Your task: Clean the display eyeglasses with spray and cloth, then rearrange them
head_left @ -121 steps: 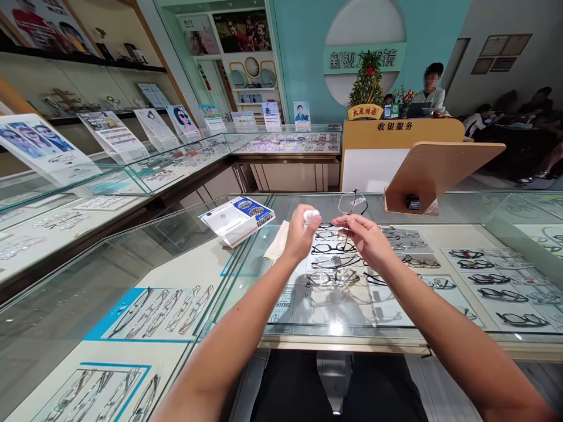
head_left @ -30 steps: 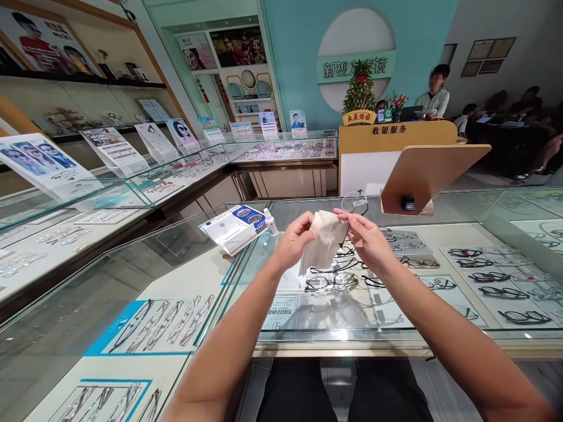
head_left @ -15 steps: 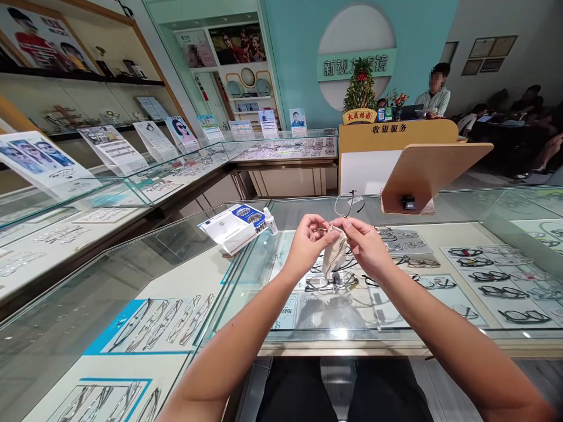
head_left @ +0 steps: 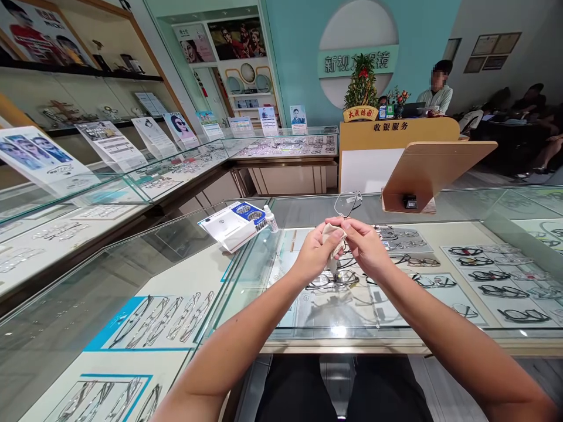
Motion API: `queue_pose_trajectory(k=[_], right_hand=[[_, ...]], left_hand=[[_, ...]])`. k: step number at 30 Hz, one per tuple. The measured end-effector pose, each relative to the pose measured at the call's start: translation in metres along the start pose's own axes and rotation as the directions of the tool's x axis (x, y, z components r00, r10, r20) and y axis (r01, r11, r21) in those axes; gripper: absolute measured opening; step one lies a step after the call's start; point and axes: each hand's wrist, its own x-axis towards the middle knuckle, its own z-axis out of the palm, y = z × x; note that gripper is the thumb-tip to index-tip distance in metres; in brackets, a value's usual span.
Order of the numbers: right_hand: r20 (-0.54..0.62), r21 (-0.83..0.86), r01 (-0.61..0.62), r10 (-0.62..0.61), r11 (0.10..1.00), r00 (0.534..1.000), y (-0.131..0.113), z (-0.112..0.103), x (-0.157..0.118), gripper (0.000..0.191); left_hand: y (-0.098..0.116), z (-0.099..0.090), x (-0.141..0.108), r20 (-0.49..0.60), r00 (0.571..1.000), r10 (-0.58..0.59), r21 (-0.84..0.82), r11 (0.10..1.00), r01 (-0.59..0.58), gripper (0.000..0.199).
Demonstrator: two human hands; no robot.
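My left hand is closed around a beige cleaning cloth, bunched up at its fingers and thumb. My right hand pinches a pair of thin-rimmed eyeglasses right beside the cloth. One lens with a small pale sticker pokes up beyond my fingertips; the rest of the frame is hidden by the hands and cloth. Both hands meet above the glass display case, fingertips touching or nearly so. To their left on the glass stands a small white bottle.
A white and blue folded card lies beside the bottle. At the right a wooden-backed tilted stand rises from the glass counter. Rows of eyeglasses lie under the glass. A person is behind the cashier desk.
The cloth, which hung down in a loose flap, is now gathered up in my left hand. My left hand has shifted slightly right, closer to the right one. The eyeglasses have tilted a little.
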Motion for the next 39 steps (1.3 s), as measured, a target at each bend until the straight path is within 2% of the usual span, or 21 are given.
queue_pose_trajectory(k=[3, 6, 9, 11, 14, 16, 20, 23, 26, 29, 32, 39], right_hand=[[0.027, -0.031, 0.037, -0.036, 0.999, 0.999, -0.003, 0.000, -0.001, 0.035], [0.010, 0.002, -0.028, 0.028, 1.000, 1.000, -0.011, -0.002, -0.002, 0.039], [-0.014, 0.077, -0.055, 0.056, 0.996, 0.998, -0.015, -0.003, -0.002, 0.034], [-0.003, 0.093, -0.025, 0.025, 0.995, 1.000, -0.013, -0.002, -0.001, 0.030], [0.020, 0.077, 0.024, -0.026, 0.997, 0.999, -0.007, 0.001, -0.001, 0.026], [0.022, 0.073, 0.025, -0.027, 0.997, 0.999, -0.005, 0.002, -0.001, 0.024], [-0.010, 0.075, -0.018, 0.018, 0.997, 1.000, -0.011, -0.003, 0.000, 0.022], [0.008, 0.041, 0.045, -0.045, 0.998, 0.999, -0.016, -0.011, 0.002, 0.019], [0.090, -0.064, 0.076, -0.070, 0.995, 0.993, -0.017, -0.017, 0.003, 0.017], [0.166, -0.160, 0.032, -0.005, 0.987, 0.986, -0.015, -0.018, 0.003, 0.017], [0.152, -0.196, -0.013, 0.044, 0.981, 0.987, -0.013, -0.017, 0.003, 0.018], [0.178, -0.197, -0.043, 0.079, 0.979, 0.981, -0.014, -0.016, 0.004, 0.017]], left_hand=[[0.000, -0.001, 0.000, -0.010, 1.000, 0.022, 0.024, 0.999, -0.022, 0.055], [0.003, -0.005, -0.002, 0.098, 0.995, -0.028, -0.017, 0.999, 0.029, 0.055], [0.007, -0.005, -0.004, 0.187, 0.982, -0.028, -0.043, 0.998, 0.037, 0.058], [0.009, -0.004, -0.005, 0.147, 0.989, -0.011, -0.026, 1.000, 0.015, 0.056], [0.009, -0.001, -0.006, 0.031, 0.999, 0.011, 0.022, 1.000, -0.012, 0.051], [0.006, -0.002, -0.005, 0.002, 1.000, 0.003, 0.043, 0.999, -0.003, 0.055], [-0.002, -0.008, 0.002, 0.016, 1.000, -0.016, -0.002, 1.000, 0.016, 0.064], [-0.004, -0.017, 0.007, -0.074, 0.997, -0.008, -0.030, 1.000, 0.006, 0.062], [0.001, -0.023, 0.011, -0.150, 0.988, -0.042, -0.097, 0.995, 0.027, 0.066], [0.011, -0.026, 0.012, -0.154, 0.985, -0.080, -0.156, 0.986, 0.055, 0.069], [0.016, -0.029, 0.012, -0.144, 0.986, -0.083, -0.164, 0.985, 0.059, 0.068], [0.018, -0.038, 0.012, -0.077, 0.997, 0.000, -0.034, 0.999, -0.002, 0.050]])
